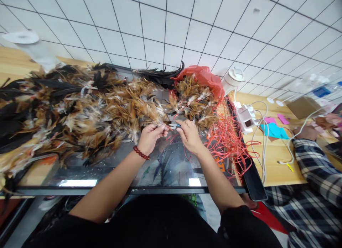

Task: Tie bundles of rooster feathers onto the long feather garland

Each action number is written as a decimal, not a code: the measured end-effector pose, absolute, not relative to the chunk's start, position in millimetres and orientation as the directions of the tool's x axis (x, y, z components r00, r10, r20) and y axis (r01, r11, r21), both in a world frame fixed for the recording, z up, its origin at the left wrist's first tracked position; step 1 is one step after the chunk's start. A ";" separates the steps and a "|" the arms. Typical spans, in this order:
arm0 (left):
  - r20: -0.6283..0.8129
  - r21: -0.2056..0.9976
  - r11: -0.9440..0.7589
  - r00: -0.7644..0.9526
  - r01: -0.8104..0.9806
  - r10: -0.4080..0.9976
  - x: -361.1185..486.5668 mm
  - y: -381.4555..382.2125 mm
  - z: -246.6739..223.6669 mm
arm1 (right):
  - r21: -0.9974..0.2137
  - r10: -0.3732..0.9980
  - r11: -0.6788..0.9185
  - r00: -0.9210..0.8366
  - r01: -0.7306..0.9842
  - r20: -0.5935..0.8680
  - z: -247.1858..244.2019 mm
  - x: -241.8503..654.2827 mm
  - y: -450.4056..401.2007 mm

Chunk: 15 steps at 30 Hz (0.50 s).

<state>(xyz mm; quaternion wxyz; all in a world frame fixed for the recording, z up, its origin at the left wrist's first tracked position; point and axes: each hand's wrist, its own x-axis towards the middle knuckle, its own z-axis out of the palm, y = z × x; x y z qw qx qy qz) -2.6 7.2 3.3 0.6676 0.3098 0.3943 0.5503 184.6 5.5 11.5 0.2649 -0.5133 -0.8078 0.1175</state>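
Black shirt (160, 223) sits nearest; left hand (150, 137) pinches what looks like red string (169, 128), likely light, limp, best held near its end; right hand's (190, 137) grip: cannot tell.

Both my forearms reach forward, bare, angling inward. Left hand (153, 136) just beyond the bracelet (141, 153) on that wrist, thumb and forefinger pinched, other fingers curled. Right hand (189, 135) right of the bracelet, fingers bent, tips near the left's.
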 end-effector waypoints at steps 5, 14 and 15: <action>-0.177 0.879 0.192 0.075 -0.436 0.981 -1.3 6.8 -4.1 | -0.453 0.880 0.471 -0.367 0.757 0.303 12.1 178.7 2.9; -0.162 0.895 0.196 0.119 -0.402 0.980 -1.5 5.0 1.2 | -0.403 0.859 0.499 -0.377 0.767 0.346 0.8 180.2 7.8; -0.164 0.894 0.196 0.113 -0.403 0.980 -1.5 4.9 1.7 | -0.403 0.859 0.499 -0.375 0.767 0.349 0.4 180.7 8.6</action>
